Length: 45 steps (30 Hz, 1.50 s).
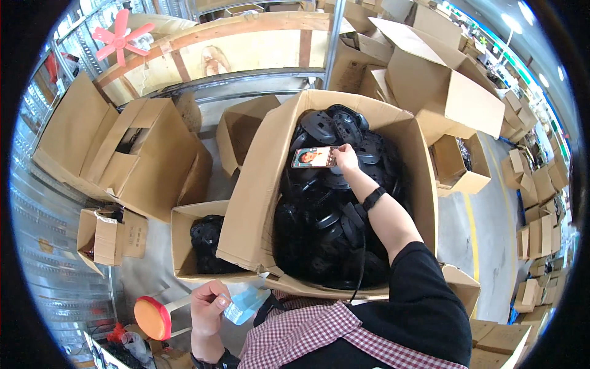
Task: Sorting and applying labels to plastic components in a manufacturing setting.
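My right hand (346,158) reaches out over a large open cardboard box (251,203), its fingers closed on one end of a smartphone (307,158) with a lit screen. Beneath the phone, the box is filled with black moulded plastic parts (322,212). A black band (373,198) circles my right wrist. Low on the left, my left hand (211,305) pinches a thin, light blue, partly see-through sheet (247,304); I cannot make out exactly what it is. This hand is outside the big box, near its front left corner.
A smaller box (184,246) with black parts stands left of the big one. A stool with an orange seat (152,318) is by my left hand. Further boxes (144,147) crowd the left, and a large open box (418,80) stands behind. A pink fan (120,40) hangs at the far left.
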{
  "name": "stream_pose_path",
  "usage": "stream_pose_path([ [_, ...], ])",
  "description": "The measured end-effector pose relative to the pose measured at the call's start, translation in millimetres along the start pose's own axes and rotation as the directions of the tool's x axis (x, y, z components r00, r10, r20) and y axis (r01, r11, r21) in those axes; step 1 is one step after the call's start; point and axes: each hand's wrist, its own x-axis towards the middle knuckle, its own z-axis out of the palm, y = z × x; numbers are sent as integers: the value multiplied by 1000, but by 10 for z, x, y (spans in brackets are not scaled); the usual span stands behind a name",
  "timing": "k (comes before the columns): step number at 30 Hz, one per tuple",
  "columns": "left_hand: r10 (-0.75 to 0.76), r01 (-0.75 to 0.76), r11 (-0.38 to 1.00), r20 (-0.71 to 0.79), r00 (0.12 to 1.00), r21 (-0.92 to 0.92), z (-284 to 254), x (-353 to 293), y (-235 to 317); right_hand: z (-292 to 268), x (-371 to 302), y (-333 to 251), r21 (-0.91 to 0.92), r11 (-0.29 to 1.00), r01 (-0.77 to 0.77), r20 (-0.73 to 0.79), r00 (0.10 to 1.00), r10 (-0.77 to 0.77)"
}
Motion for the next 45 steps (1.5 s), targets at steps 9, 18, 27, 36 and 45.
stream_pose_path([
  [9,-66,65,998,126,990,8,216,244,-63,-727,-447,52,702,685,-192,139,981,132],
  [18,-99,95,995,116,988,41,323,289,-122,-366,-318,39,750,581,-315,182,944,277],
  [27,-119,115,992,92,989,49,406,289,-129,-180,-229,-82,706,650,-282,122,952,281],
  [36,-122,121,993,88,989,18,357,291,-148,-227,-360,-246,-148,989,-9,-214,977,-23],
  [45,-137,132,989,76,988,61,348,307,-129,37,-408,-619,-615,437,656,430,744,-511],
])
